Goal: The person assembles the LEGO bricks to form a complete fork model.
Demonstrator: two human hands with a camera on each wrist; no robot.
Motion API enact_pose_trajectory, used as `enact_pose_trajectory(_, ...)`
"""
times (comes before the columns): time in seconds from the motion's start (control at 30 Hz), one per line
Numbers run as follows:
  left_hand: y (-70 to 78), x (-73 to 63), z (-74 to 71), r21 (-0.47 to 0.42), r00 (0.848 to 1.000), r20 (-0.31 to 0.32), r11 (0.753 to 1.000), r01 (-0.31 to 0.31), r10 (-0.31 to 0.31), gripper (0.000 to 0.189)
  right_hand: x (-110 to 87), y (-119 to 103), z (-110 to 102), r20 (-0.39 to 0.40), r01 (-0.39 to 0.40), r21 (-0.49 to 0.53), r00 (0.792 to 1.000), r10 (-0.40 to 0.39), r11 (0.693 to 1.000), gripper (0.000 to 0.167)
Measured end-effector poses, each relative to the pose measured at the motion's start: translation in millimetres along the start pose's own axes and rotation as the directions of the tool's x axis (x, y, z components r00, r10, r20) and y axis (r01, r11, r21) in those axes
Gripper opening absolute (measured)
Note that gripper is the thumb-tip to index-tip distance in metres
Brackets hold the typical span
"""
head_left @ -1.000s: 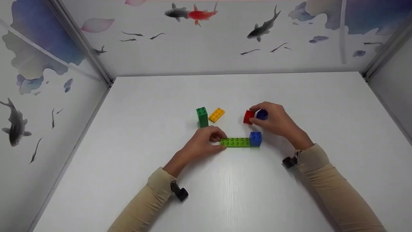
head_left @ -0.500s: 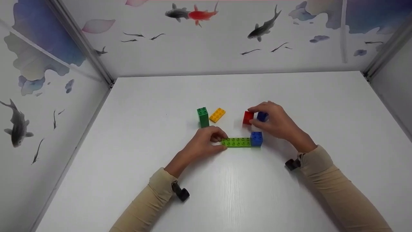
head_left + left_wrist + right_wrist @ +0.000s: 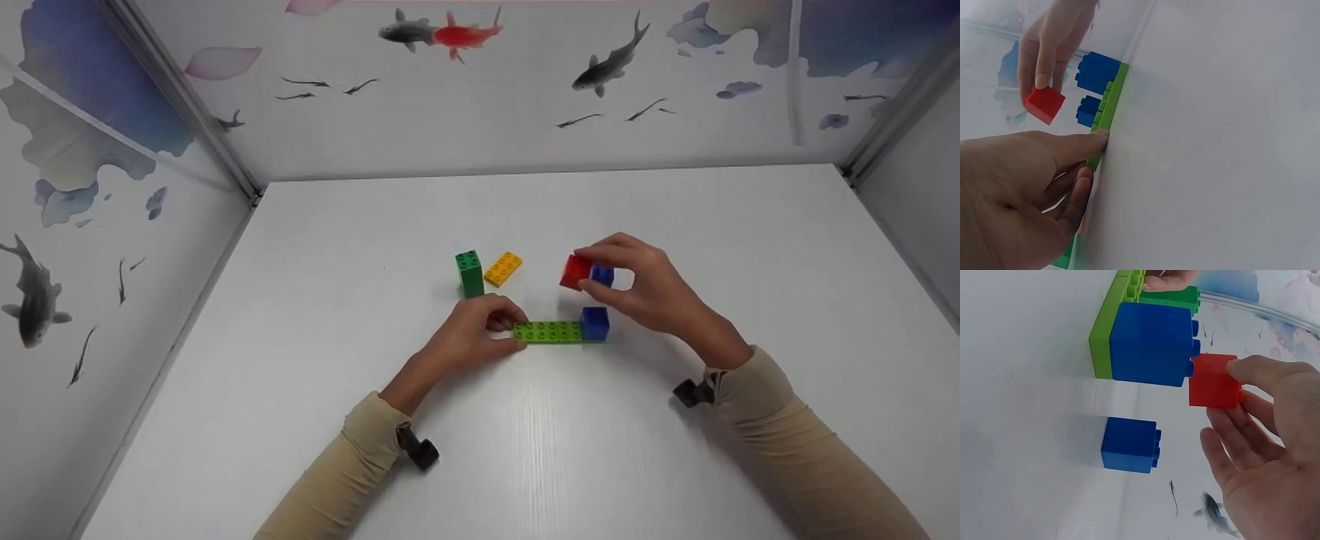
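Observation:
My left hand [image 3: 484, 328] pinches the left end of a long light green toy brick strip [image 3: 547, 332] between thumb and fingers, low at the table. On the strip's right end sits a blue brick [image 3: 1151, 343], studs up. A red brick [image 3: 576, 271] is gripped between the thumb and fingers of my right hand [image 3: 641, 285]. It hangs raised above the table, tilted in the left wrist view, behind the strip. Another blue brick [image 3: 1129, 444] stands on the table, partly hidden by the right hand in the head view.
A tall green brick tower [image 3: 470, 275] stands behind my left hand. Beside it a flat yellow brick [image 3: 503, 268] lies on the white table [image 3: 360, 247]. Walls printed with fish [image 3: 611, 67] border the table at the back and sides.
My right hand has lifted the red brick off the table and shifted slightly left, with the brick tipping. More of the loose blue brick shows. The left hand keeps its hold on the strip.

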State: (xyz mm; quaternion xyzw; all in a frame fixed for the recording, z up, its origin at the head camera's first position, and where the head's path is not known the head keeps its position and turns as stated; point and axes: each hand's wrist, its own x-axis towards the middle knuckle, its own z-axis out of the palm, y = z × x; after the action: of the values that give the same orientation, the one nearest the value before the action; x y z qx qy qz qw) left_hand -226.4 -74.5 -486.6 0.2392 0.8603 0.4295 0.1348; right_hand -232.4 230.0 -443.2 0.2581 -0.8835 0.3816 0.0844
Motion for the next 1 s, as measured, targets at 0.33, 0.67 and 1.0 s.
enact_pose_trajectory(0.33, -2.0, -0.3, -1.8, 0.003, 1.0, 0.001, 1.0, -0.001, 0.001, 0.029, -5.7, -11.7, 10.1, 0.115, 0.032, 0.052, 0.993, -0.038, 0.998, 0.041)
enact_pose_trajectory(0.67, -1.3, -0.2, -2.1, -0.009, 1.0, -0.002, 1.0, -0.003, 0.003, 0.028, -6.5, -14.0, 16.9, 0.267, 0.009, 0.058, 0.964, -0.024, 0.998, 0.037)
enact_pose_trajectory(1.0, -3.3, 1.5, -0.1, 0.007, 1.0, -0.002, 1.0, -0.025, 0.025, 0.028, -8.8, -12.1, 18.4, 0.31, -0.004, 0.028, 0.951, -0.005, 1.0, 0.038)
